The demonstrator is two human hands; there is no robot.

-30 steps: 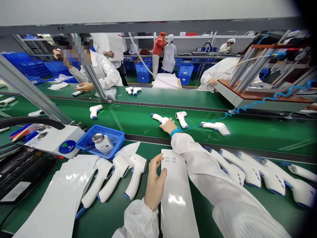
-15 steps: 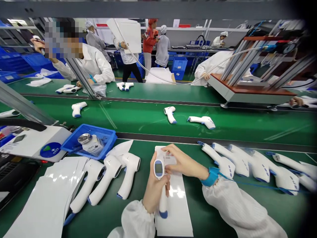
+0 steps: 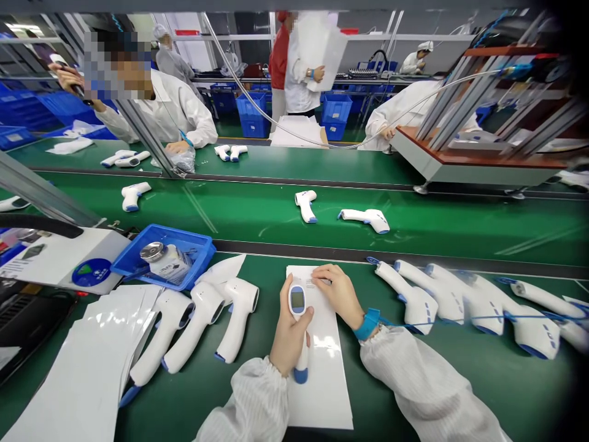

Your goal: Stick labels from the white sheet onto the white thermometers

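My left hand (image 3: 288, 337) is closed around a white and blue handheld thermometer (image 3: 297, 304), its small screen facing me, held above a glossy white sheet (image 3: 322, 380) on the green bench. My right hand (image 3: 338, 291) rests on the top of that sheet beside the thermometer's head, fingers curled down onto small printed labels; whether it pinches one I cannot make out. A blue wrist strap (image 3: 367, 323) with a cord is on my right wrist.
Three white thermometers (image 3: 202, 319) lie left of the sheet, several more (image 3: 460, 301) to the right. A blue tray (image 3: 161, 258) holds a small bottle. Two thermometers (image 3: 340, 212) ride the green conveyor (image 3: 460, 233). Glossy white sheets (image 3: 83, 368) are stacked at left. Other workers sit across.
My right hand came back from the conveyor with a thermometer, my left hand took it, and my right hand has settled onto the sheet's labels. The conveyor thermometers have drifted left.
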